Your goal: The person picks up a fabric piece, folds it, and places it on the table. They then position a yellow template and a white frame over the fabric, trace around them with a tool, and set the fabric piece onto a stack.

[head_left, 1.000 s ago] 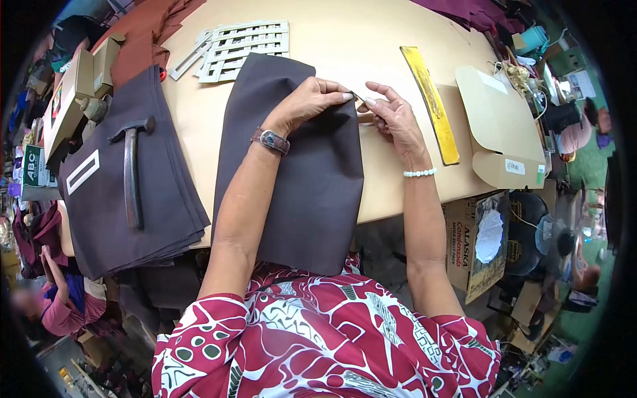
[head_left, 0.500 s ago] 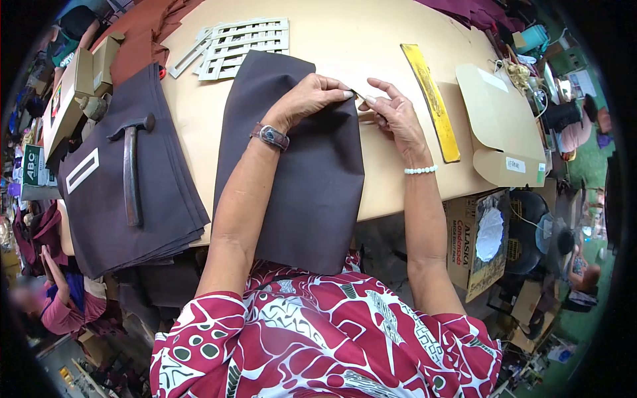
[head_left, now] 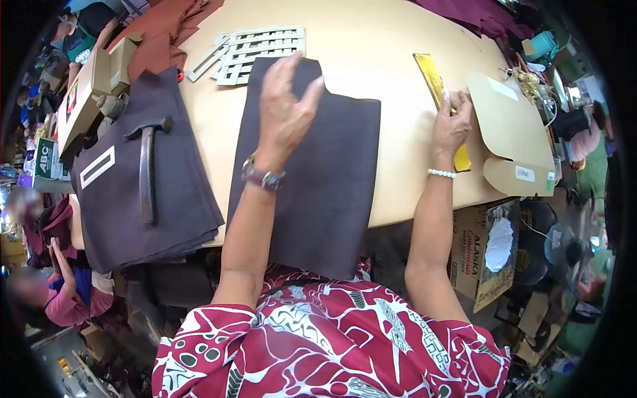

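A dark fabric piece (head_left: 325,172) lies flat on the pale table (head_left: 371,40), its near end reaching my patterned shirt. My left hand (head_left: 285,106) is over the fabric's upper left part, thumb and fingers apart, with nothing in it. At the yellow strip (head_left: 429,74), my right hand (head_left: 452,129) has its fingers pinched together; what they hold is too small to make out. The hand covers the strip's middle. Behind the fabric's top edge are pale slotted templates (head_left: 262,50).
On the left, a hammer (head_left: 148,172) and a pale rectangular frame (head_left: 97,167) rest on stacked dark fabric (head_left: 119,212). Open cardboard (head_left: 507,126) lies at the right. A printed box (head_left: 468,252) stands below the table edge. Other people are at the far left.
Both hands have left the fabric's raised edge, which now lies flat. My left hand has moved left and opened; my right hand has moved right to the yellow strip.
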The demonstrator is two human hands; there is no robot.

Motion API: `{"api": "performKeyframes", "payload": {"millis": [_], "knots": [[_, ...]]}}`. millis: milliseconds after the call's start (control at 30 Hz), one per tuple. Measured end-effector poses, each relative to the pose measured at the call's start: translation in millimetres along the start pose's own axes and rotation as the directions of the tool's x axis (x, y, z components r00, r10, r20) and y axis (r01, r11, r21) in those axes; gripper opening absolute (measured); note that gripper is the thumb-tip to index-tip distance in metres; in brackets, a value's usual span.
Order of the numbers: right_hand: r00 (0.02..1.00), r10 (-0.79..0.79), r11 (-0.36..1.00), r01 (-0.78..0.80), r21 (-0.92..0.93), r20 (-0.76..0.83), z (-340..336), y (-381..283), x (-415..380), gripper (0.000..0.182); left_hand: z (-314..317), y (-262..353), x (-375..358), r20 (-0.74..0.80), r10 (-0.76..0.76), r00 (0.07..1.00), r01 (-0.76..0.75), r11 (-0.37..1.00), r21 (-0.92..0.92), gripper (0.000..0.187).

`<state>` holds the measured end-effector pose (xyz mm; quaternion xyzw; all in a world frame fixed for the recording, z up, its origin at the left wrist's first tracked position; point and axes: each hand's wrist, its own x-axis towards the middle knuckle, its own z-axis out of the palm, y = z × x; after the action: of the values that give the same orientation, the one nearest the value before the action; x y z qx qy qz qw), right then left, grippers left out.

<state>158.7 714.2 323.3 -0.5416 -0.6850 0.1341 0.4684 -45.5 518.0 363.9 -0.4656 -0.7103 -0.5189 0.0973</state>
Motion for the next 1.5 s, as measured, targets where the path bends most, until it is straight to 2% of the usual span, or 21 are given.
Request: {"api": "performKeyframes", "payload": {"millis": [100, 233, 267, 333, 400, 500, 567, 633, 767, 800, 900, 933, 1033, 1100, 1167, 1200, 1233, 1300, 1367, 1433, 1500], "knots": [[0.963, -0.266, 0.923, 0.241, -0.301, -0.046, 3, 18, 3, 0.043, -51, -11, -36, -0.017, -0.087, 0.996, 0.087, 0.922, 0.378, 0.046], [0.961, -0.271, 0.962, 0.273, -0.026, 0.062, -4, -18, -14, 0.038, -80, -33, -93, 0.027, -0.180, 0.983, 0.138, 0.834, 0.535, 0.030], [0.929, -0.368, 0.916, 0.356, 0.182, 0.035, -1, -31, -23, 0.033, -85, -32, -101, 0.044, -0.204, 0.978, 0.149, 0.829, 0.539, 0.025], [0.867, -0.424, 0.864, 0.302, 0.403, 0.261, -16, -74, -58, 0.029, -89, -29, -102, 0.064, -0.235, 0.970, 0.181, 0.872, 0.456, 0.015], [0.716, -0.359, 0.822, -0.061, 0.567, 0.598, -35, -122, -103, 0.031, -87, -23, -98, 0.049, -0.291, 0.955, 0.243, 0.870, 0.429, 0.016], [0.463, -0.412, 0.701, -0.390, 0.597, 0.785, -24, -134, -154, 0.038, -92, -8, -88, 0.112, -0.571, 0.813, 0.569, 0.821, 0.053, 0.021], [0.419, -0.304, 0.770, -0.422, 0.480, 0.856, -12, -132, -171, 0.044, -96, -18, -93, 0.260, -0.642, 0.721, 0.692, 0.643, -0.329, 0.041], [0.488, -0.224, 0.752, -0.464, 0.468, 0.843, -11, -137, -174, 0.047, -93, -12, -97, 0.320, -0.649, 0.691, 0.680, 0.433, -0.591, 0.051], [0.559, -0.189, 0.825, -0.355, 0.440, 0.807, -14, -155, -175, 0.047, -82, 3, -101, 0.335, -0.640, 0.692, 0.669, 0.393, -0.631, 0.061], [0.645, -0.264, 0.786, -0.287, 0.547, 0.717, -6, -153, -183, 0.040, -78, 0, -104, 0.330, -0.618, 0.713, 0.648, 0.401, -0.648, 0.064], [0.584, -0.256, 0.817, -0.296, 0.495, 0.770, 6, -149, -183, 0.035, -72, 5, -108, 0.246, -0.599, 0.762, 0.583, 0.468, -0.665, 0.065], [0.559, -0.251, 0.802, -0.337, 0.494, 0.790, 3, -154, -179, 0.024, -76, 8, -107, 0.245, -0.573, 0.782, 0.564, 0.484, -0.669, 0.067], [0.387, -0.259, 0.467, -0.752, 0.465, 0.885, 5, -157, -168, 0.016, -92, 19, -101, 0.075, -0.574, 0.815, 0.436, 0.523, -0.732, 0.067], [0.370, -0.221, 0.376, -0.822, 0.429, 0.902, -13, -162, -149, 0.014, -101, 6, -104, -0.118, -0.432, 0.894, 0.285, 0.752, -0.594, 0.063], [0.441, -0.210, 0.439, -0.755, 0.487, 0.873, -8, -126, -127, 0.022, -119, 24, -100, -0.135, -0.484, 0.864, 0.369, 0.794, -0.484, 0.055], [0.420, -0.267, 0.448, -0.742, 0.498, 0.867, -12, -108, -111, 0.033, -125, 16, -105, -0.095, -0.426, 0.900, 0.368, 0.857, -0.360, 0.053], [0.440, -0.182, 0.474, -0.744, 0.471, 0.879, -29, -105, -100, 0.038, -131, 5, -111, -0.048, -0.370, 0.928, 0.350, 0.908, -0.232, 0.050], [0.481, -0.129, 0.727, -0.549, 0.413, 0.867, -43, -69, -76, 0.046, -139, -1, -120, 0.057, -0.483, 0.874, 0.484, 0.875, -0.019, 0.049], [0.609, -0.118, 0.965, -0.115, 0.235, 0.784, -55, -45, -57, 0.051, -142, -4, -126, 0.105, -0.553, 0.827, 0.538, 0.832, 0.137, 0.052], [0.724, -0.199, 0.965, 0.028, 0.260, 0.661, -67, -35, -56, 0.056, -142, -8, -130, 0.122, -0.575, 0.809, 0.542, 0.810, 0.224, 0.057], [0.723, -0.100, 0.994, 0.098, 0.042, 0.684, -72, -17, -45, 0.060, -143, -14, -133, 0.112, -0.538, 0.836, 0.486, 0.819, 0.305, 0.057]]}}
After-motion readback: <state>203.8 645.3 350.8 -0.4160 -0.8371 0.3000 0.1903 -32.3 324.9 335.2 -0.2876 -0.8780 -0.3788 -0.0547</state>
